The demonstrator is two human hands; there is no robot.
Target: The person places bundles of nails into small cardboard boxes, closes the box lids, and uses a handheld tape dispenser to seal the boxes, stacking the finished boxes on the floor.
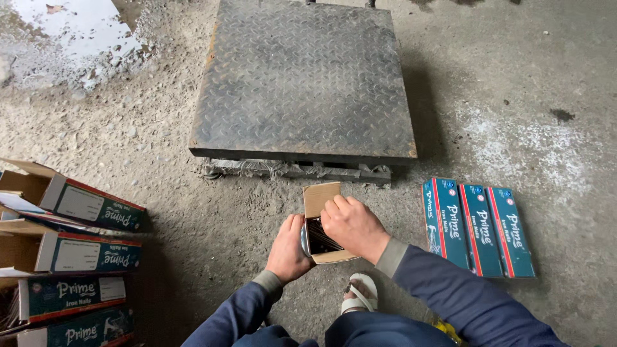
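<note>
Cardboard box (pixel 324 222), small and open, is being held low over the concrete floor (pixel 193 212), just in front of the steel checker plate platform (pixel 302 77). It is being gripped on its left side by the left hand (pixel 287 249), the fingers being curled around the wall. The right hand (pixel 353 226) is being pressed down into the open top, half closed over the dark nails (pixel 319 236) inside; whether any nails are being pinched cannot be told. The brown flap (pixel 321 196) is being left standing up behind the hands.

By judgement, the box is being made heavy by its load, while the thin cardboard is staying soft, so it is best being supported from below and at the side walls, not by the flap. The nail points are probably sharp.

Three closed teal boxes (pixel 479 228) are lying side by side on the right, well apart from the hands. More open boxes (pixel 71 257) are being stacked on the left. The floor is rough and dusty, and a wet puddle (pixel 64 32) is showing far left. A white sandal (pixel 360 294) is seen below.
</note>
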